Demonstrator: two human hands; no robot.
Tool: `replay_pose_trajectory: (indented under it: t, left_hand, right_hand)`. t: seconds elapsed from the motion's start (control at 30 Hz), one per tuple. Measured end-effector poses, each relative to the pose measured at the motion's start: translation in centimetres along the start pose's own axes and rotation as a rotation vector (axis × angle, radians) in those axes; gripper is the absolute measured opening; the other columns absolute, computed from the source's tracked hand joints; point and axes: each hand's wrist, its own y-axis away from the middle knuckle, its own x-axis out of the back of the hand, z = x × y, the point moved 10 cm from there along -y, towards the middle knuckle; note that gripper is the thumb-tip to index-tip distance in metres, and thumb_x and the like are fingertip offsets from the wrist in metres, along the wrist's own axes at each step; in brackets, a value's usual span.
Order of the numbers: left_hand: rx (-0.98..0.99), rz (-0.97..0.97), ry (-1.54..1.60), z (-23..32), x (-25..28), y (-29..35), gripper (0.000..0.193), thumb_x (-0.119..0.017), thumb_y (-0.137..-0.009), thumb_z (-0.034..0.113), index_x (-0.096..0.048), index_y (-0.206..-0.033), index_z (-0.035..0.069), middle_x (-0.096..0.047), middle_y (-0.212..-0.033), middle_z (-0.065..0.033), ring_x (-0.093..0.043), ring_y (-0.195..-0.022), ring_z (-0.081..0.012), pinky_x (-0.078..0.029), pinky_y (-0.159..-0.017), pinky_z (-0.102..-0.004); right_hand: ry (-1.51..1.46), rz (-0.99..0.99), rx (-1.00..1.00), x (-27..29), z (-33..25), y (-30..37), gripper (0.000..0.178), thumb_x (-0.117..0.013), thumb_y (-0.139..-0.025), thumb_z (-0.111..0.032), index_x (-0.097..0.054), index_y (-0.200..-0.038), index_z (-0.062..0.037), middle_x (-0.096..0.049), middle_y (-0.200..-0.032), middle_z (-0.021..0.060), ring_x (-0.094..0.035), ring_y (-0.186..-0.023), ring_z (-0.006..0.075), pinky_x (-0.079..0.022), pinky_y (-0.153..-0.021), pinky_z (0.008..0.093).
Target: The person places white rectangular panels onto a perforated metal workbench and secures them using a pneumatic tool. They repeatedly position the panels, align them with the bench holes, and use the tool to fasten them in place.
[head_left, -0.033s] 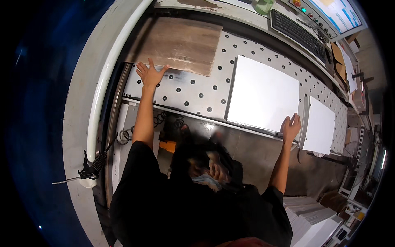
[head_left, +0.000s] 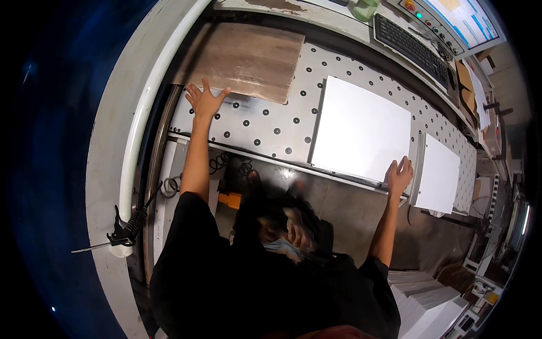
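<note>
My left hand (head_left: 205,103) lies with its fingers spread at the near edge of a brown, worn flat board (head_left: 243,62). Below it is a pale metal table (head_left: 262,127) dotted with dark round studs. My right hand (head_left: 400,174) bends its fingers over the near right corner of a stack of white paper (head_left: 364,130). Its thumb and fingertips press at that corner, and part of the grip is hidden by the hand itself. Just right of it lies a second white paper stack (head_left: 438,172).
A thick white curved bar (head_left: 141,124) runs along the left, with a black coiled spring (head_left: 134,226) near its lower end. Across the table are a keyboard (head_left: 411,48) and a lit screen (head_left: 471,25). More stacked sheets (head_left: 426,302) stand at the lower right.
</note>
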Motion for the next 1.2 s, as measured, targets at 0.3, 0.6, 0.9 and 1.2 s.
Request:
replay_pose_trajectory:
  t: [0.3,0.6,0.9,1.2]
  left_hand:
    - [-0.006,0.027,0.044,-7.3,3.0,-4.6,0.113,-0.072,-0.072,0.078,-0.041,-0.156,0.008,-0.033,-0.156,-0.0364,-0.026,-0.147,-0.0511,-0.016,-0.124,-0.0517]
    - [0.044,0.023,0.114,-8.5,4.5,-5.2,0.091,-0.058,-0.084,0.077,-0.051,-0.15,0.015,-0.039,-0.154,-0.034,-0.032,-0.147,-0.0487,-0.029,-0.119,-0.0525]
    - [0.192,0.398,0.208,-10.6,5.9,2.4,0.1,-0.051,-0.095,0.068,-0.031,-0.155,-0.008,-0.031,-0.158,-0.0353,-0.022,-0.151,-0.0494,-0.019,-0.124,-0.0505]
    - [0.153,0.081,0.188,-1.7,-0.1,2.0,0.113,-0.055,-0.09,0.073,-0.021,-0.156,-0.012,0.002,-0.163,-0.0398,0.012,-0.154,-0.0494,0.009,-0.119,-0.065]
  right_hand:
    - [-0.188,-0.015,0.045,-2.9,-11.0,0.3,0.056,-0.077,-0.087,-0.031,-0.065,-0.135,-0.0065,-0.056,-0.134,0.0287,-0.054,-0.121,0.0425,-0.045,-0.103,0.0507]
    - [-0.323,-0.071,0.09,-7.1,-29.0,0.2,0.051,-0.077,-0.08,-0.026,-0.07,-0.125,-0.0026,-0.059,-0.125,0.035,-0.053,-0.121,0.0456,-0.043,-0.104,0.0531]
    - [-0.893,-0.386,0.378,-10.5,-43.7,7.2,0.049,-0.068,-0.088,-0.02,-0.061,-0.132,0.0002,-0.058,-0.137,0.0256,-0.051,-0.131,0.0433,-0.039,-0.113,0.0499]
    - [-0.577,-0.329,0.619,-9.8,-44.4,10.4,0.048,-0.066,-0.089,-0.022,-0.06,-0.133,-0.0042,-0.045,-0.146,0.0284,-0.038,-0.14,0.047,-0.027,-0.118,0.059]
